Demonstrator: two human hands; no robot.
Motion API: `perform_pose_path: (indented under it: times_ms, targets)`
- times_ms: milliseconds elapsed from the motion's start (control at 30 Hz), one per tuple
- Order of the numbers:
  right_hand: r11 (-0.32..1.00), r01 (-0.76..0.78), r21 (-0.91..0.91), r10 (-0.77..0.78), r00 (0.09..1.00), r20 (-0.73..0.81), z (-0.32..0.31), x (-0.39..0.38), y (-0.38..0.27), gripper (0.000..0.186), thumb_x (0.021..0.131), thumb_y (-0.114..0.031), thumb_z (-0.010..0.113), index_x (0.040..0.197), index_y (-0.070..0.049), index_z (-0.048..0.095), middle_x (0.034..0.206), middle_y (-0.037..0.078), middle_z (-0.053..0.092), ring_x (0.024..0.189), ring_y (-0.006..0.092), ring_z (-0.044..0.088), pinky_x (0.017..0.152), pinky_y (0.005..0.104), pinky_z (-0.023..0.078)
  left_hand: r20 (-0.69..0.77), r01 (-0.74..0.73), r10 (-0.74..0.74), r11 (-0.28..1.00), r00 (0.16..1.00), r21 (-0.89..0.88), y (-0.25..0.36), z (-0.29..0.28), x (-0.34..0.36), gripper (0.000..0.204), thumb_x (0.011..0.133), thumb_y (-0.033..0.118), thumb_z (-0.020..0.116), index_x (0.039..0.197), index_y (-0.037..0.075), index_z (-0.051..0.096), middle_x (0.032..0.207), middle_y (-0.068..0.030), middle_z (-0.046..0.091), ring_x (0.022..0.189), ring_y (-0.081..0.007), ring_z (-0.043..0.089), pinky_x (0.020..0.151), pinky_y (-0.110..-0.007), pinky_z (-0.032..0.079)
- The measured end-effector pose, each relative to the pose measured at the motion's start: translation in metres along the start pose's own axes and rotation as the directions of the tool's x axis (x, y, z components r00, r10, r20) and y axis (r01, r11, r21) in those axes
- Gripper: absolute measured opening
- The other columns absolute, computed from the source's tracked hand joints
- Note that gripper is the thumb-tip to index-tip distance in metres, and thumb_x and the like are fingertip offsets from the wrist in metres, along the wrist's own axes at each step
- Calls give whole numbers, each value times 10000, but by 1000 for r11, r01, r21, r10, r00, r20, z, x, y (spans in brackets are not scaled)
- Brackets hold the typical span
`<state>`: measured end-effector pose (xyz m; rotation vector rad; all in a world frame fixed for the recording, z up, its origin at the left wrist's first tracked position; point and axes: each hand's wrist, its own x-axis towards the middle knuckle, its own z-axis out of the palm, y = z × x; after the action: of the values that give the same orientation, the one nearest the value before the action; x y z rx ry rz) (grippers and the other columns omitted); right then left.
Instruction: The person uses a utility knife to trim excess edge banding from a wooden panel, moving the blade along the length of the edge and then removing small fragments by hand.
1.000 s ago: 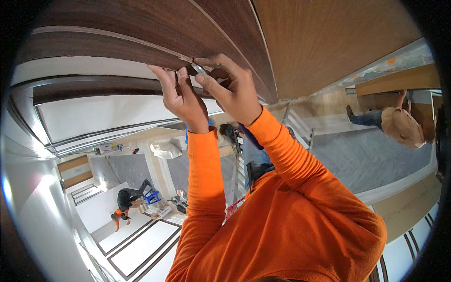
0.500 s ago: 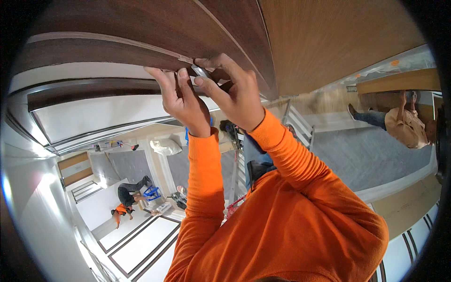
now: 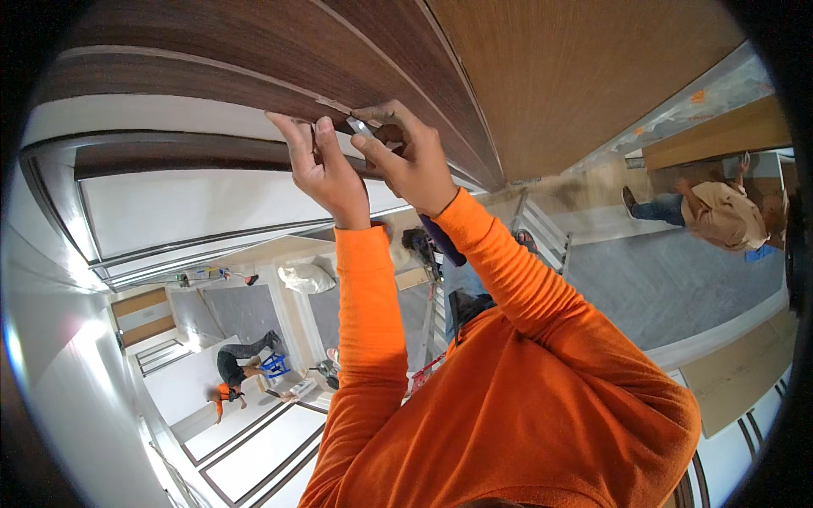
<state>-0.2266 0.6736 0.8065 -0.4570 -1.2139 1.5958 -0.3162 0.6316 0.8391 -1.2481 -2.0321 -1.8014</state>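
My right hand [image 3: 412, 161] is up at the dark brown wood trim [image 3: 212, 46], its thumb and fingers closed on a small, flat, silvery metal piece like a blade [image 3: 359, 127]. The piece points at a pale groove strip [image 3: 262, 82] in the trim, where a roughened, lifted bit shows near its tip. Just left of it, my left hand [image 3: 330, 182] is raised with fingers apart. Its fingertips are at the lower edge of the trim, and nothing shows in its grasp. Part of my right fingers is hidden behind the thumb.
A light brown wood panel [image 3: 576, 76] adjoins the trim on the right. Below me stands a white ladder [image 3: 546, 233]. One person [image 3: 728, 216] works at the far right, another [image 3: 233, 368] at lower left beside a blue stool [image 3: 274, 366]. A white sack [image 3: 306, 278] lies on the floor.
My view has shifted slightly, and both hands sit a little further left. The metal piece remains in my right hand. The person at the right has moved an arm.
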Motion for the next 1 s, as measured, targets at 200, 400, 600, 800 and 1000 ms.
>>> perform_pose_path:
  times_ms: [200,400,600,800,1000]
  targets:
    - [998,38,-45,-37,999,13,-1,3,-4,311,909,-148,771,1159,-10,650,906,117,738,755,158,711,637,276,539,-8,-46,47,998,999,43,-3,1,0,680,1030,136,613,1581,-59,268,1408,-238,598,1259,-216,581,1084,-340,420]
    - [997,24,-72,-21,999,47,-3,5,-8,300,920,-119,757,1163,13,640,853,95,720,736,115,681,621,252,530,-15,-46,46,999,999,13,-7,-1,-3,670,1030,106,607,1591,-36,270,1403,-230,607,1229,-209,603,1038,-327,459]
    - [1000,-10,-5,10,997,-79,12,0,-6,295,903,-148,768,1125,-7,636,931,177,753,803,207,758,635,303,547,-12,-13,13,1000,1000,-16,-9,1,-1,700,1026,109,616,1594,-46,238,1421,-210,590,1239,-203,581,1042,-321,455]
    - [974,-118,194,111,993,48,-1,5,3,286,916,-124,757,1141,-9,622,931,106,751,739,139,698,610,277,537,-1,-31,31,1000,1000,-2,-7,1,0,697,1035,134,608,1599,-32,234,1454,-250,561,1297,-234,571,1040,-330,466]
    - [995,-38,95,33,998,61,-4,0,9,313,942,-95,738,1207,5,604,842,32,671,686,59,578,592,223,461,4,1,-1,1000,1000,-29,1,3,0,696,1039,139,602,1595,-49,229,1434,-230,577,1239,-208,589,1029,-314,461]
